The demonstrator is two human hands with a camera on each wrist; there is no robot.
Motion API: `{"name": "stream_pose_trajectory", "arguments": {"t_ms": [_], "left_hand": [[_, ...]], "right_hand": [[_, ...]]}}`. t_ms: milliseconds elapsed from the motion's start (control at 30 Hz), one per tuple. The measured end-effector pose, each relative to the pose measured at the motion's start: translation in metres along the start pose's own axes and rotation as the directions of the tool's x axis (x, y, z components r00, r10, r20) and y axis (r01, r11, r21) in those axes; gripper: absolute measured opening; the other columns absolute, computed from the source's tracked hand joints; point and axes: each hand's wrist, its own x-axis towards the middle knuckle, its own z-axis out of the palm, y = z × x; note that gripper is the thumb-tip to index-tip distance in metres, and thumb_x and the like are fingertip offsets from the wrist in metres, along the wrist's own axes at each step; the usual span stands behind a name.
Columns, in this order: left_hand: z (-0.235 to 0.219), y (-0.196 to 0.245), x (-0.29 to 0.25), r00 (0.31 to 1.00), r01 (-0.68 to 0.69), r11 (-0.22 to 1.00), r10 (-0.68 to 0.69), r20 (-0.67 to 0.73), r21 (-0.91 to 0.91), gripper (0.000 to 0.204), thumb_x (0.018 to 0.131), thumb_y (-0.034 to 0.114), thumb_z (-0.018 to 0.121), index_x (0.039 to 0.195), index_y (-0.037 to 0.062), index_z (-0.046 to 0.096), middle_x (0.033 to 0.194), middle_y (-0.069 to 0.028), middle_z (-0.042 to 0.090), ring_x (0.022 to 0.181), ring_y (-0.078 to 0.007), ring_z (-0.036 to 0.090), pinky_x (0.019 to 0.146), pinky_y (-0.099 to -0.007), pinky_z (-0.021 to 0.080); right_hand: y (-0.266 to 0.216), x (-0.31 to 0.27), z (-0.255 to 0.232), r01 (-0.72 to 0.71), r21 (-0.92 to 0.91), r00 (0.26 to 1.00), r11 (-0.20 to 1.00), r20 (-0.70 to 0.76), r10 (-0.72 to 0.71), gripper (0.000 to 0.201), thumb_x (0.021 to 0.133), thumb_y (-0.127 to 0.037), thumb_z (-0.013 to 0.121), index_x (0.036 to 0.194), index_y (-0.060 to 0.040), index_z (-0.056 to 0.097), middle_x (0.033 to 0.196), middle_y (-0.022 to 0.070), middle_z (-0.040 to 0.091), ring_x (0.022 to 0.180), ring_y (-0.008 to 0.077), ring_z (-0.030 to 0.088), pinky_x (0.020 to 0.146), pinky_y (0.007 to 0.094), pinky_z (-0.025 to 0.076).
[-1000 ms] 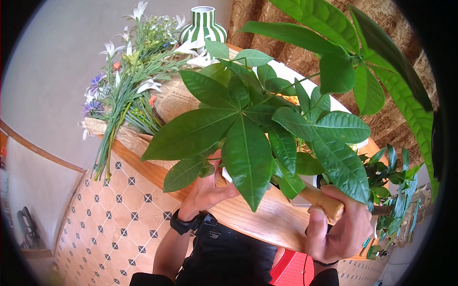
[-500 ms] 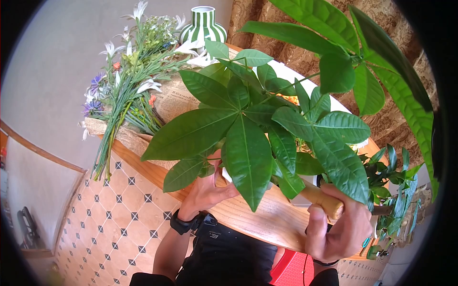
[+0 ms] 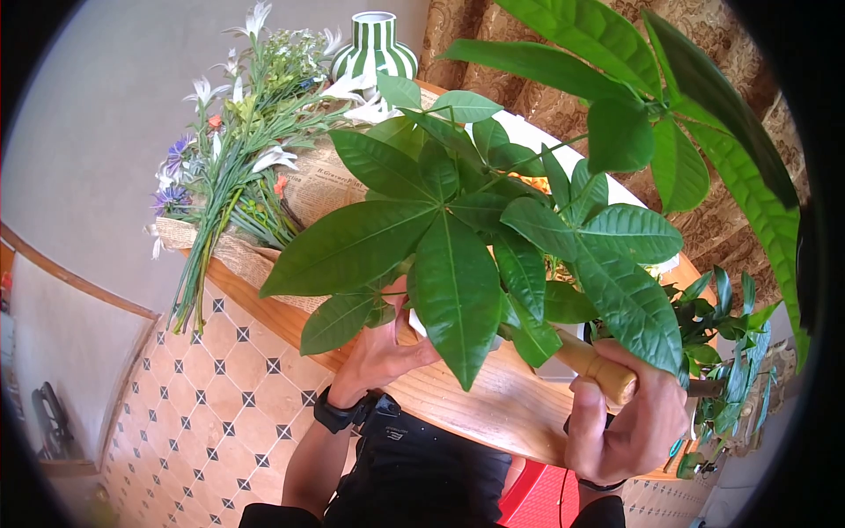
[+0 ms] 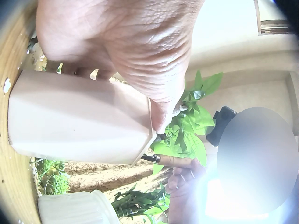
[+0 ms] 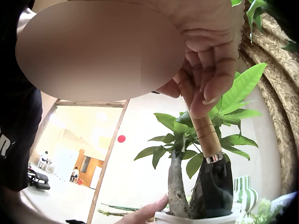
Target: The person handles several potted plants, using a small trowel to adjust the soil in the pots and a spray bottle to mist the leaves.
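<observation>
A potted plant with broad green leaves fills the middle of the head view and hides most of its pot. The white flowerpot has flat sides. My left hand grips it, thumb at the rim and fingers along the far side. My right hand holds the wooden handle of a trowel. In the right wrist view its black blade points down into the pot, beside the plant's thick trunk. Where the blade's tip lies is hidden.
Cut flowers lie on printed wrapping paper at the left of the wooden table. A green-and-white striped vase stands behind them. A second white pot and more foliage are on the right. Large leaves overhang the upper right.
My right hand and the trowel handle have shifted very slightly to the right. The left hand keeps its grip on the flowerpot in the same place.
</observation>
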Motion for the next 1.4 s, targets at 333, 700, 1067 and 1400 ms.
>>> {"name": "stream_pose_trajectory", "arguments": {"t_ms": [333, 700, 1067, 1400], "left_hand": [[0.0, 0.0, -0.002, 1.0, 0.029, 0.999, -0.029, -0.003, -0.018, 0.096, 0.079, 0.024, 0.087, 0.155, 0.0002, 0.035, 0.146, -0.0137, 0.05, 0.135, -0.0247, 0.049, 0.115, -0.0422, 0.039], [0.0, -0.001, -0.001, 1.0, -0.011, 1.0, 0.011, 0.001, 0.005, 0.09, 0.08, 0.023, 0.087, 0.152, -0.0003, 0.038, 0.143, -0.0128, 0.053, 0.131, -0.0232, 0.053, 0.112, -0.0408, 0.042], [-0.004, -0.006, -0.001, 1.0, -0.023, 0.999, 0.023, -0.001, 0.024, 0.093, 0.075, 0.014, 0.091, 0.152, 0.0021, 0.039, 0.145, -0.0103, 0.048, 0.135, -0.0222, 0.047, 0.116, -0.0412, 0.038], [-0.009, -0.011, -0.002, 0.998, -0.044, 0.995, 0.04, 0.041, 0.088, 0.094, 0.077, 0.01, 0.089, 0.156, 0.0044, 0.037, 0.149, -0.0081, 0.047, 0.138, -0.0214, 0.045, 0.118, -0.0407, 0.036]], "right_hand": [[0.001, 0.001, -0.001, 0.015, 0.005, 1.0, 1.0, 0.016, -0.015, 0.032, 0.088, -0.026, 0.072, 0.1, 0.0029, 0.071, 0.085, 0.0146, 0.074, 0.071, 0.0259, 0.069, 0.075, 0.0344, 0.052], [-0.012, -0.013, -0.005, -0.086, 0.013, 0.98, 0.996, -0.181, 0.087, 0.055, 0.099, -0.046, 0.061, 0.109, 0.0075, 0.058, 0.062, 0.011, 0.058, 0.052, 0.0188, 0.061, 0.05, 0.0296, 0.044], [-0.004, -0.002, -0.007, 0.098, 0.088, 0.994, 0.991, -0.055, -0.093, 0.034, 0.089, -0.022, 0.07, 0.105, 0.0071, 0.063, 0.063, 0.0094, 0.067, 0.053, 0.0189, 0.065, 0.057, 0.0298, 0.051], [-0.009, 0.0, -0.002, 0.073, -0.052, 0.997, 0.996, -0.002, -0.073, 0.032, 0.084, -0.023, 0.076, 0.1, 0.0047, 0.068, 0.082, 0.014, 0.074, 0.065, 0.0249, 0.069, 0.065, 0.032, 0.052]]}}
